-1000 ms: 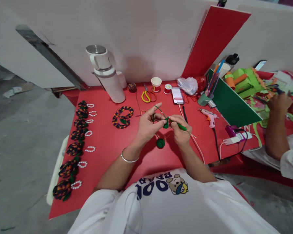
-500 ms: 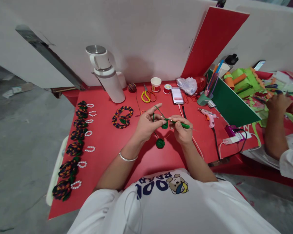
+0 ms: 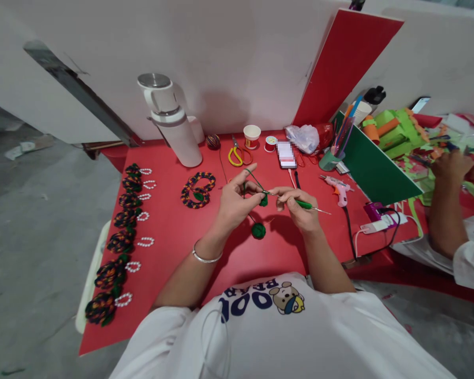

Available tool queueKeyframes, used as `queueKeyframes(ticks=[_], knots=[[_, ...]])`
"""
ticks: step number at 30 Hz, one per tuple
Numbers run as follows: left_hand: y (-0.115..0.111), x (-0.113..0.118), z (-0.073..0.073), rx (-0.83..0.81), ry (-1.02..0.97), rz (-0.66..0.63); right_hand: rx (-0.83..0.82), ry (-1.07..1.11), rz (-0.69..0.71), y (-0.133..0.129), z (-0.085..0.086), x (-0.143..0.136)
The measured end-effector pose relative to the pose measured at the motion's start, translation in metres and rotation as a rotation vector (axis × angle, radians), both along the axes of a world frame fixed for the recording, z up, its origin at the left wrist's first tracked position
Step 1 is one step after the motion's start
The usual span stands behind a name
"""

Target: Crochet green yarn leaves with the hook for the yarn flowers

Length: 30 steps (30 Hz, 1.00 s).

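My left hand [image 3: 237,200] pinches a small piece of green crochet [image 3: 264,200] between thumb and fingers. A green strand runs over its raised index finger. In my right hand [image 3: 302,211] is a crochet hook [image 3: 303,204] with a green grip; its metal shaft reaches to the green piece, and a thin end sticks out to the right. On the red table below my hands lies a small ball of green yarn [image 3: 258,230]. Left of my hands rests a multicoloured braided loop [image 3: 198,190] with a bit of green.
Rolled multicoloured yarn pieces [image 3: 120,239] and bead loops [image 3: 145,241] line the left edge. At the back stand a white thermos [image 3: 179,137], scissors [image 3: 237,153], a paper cup [image 3: 252,136] and a phone [image 3: 286,154]. Rightward are a pink glue gun [image 3: 339,190], a power strip [image 3: 383,223] and another person's arm [image 3: 448,205].
My right hand has shifted slightly right, and more of the hook's shaft and rear end now shows. My left index finger and the green piece have moved a little left.
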State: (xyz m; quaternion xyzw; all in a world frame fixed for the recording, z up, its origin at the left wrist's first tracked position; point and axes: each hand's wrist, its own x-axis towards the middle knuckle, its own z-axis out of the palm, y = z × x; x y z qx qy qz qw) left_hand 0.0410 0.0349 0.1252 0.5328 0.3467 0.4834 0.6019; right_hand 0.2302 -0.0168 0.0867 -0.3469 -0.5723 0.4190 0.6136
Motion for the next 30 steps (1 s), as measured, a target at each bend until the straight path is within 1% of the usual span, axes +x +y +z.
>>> queueKeyframes(ticks=[4,8,15,23,30], knots=[[0.000,0.001,-0.001,0.073,0.074,0.059,-0.014,-0.063,0.005,-0.003,0.005,0.001],[0.000,0.001,-0.003,0.129,0.162,0.102,-0.012,-0.077,-0.005,-0.004,0.006,0.001],[-0.001,0.003,-0.005,0.210,0.222,0.158,-0.007,-0.101,-0.010,-0.005,0.005,0.001],[-0.007,0.006,-0.005,0.389,0.314,0.278,0.042,-0.221,-0.122,-0.007,0.004,-0.005],[-0.011,0.008,-0.010,0.517,0.363,0.349,0.143,-0.322,-0.252,-0.012,0.009,-0.022]])
